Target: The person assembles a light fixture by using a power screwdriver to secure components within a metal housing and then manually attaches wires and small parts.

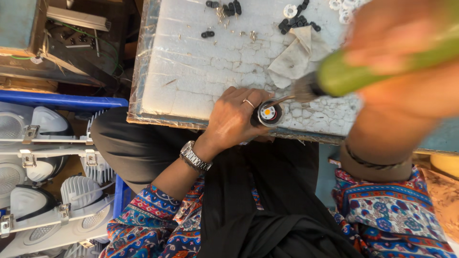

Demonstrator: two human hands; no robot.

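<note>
My left hand [234,117], with a ring and a metal wristwatch, grips a small round black lamp housing [268,113] with a white and orange centre, at the near edge of the white worktop [191,71]. My right hand [397,43], blurred and close to the camera, holds a green-handled screwdriver [354,71]. Its metal tip reaches the housing from the right.
Black rings and small screws [224,8] lie at the far side of the worktop, beside a crumpled cloth [294,55] and white rings [289,10]. A blue crate [62,100] at the left holds several white lamp fixtures [43,124]. Dark fabric covers my lap.
</note>
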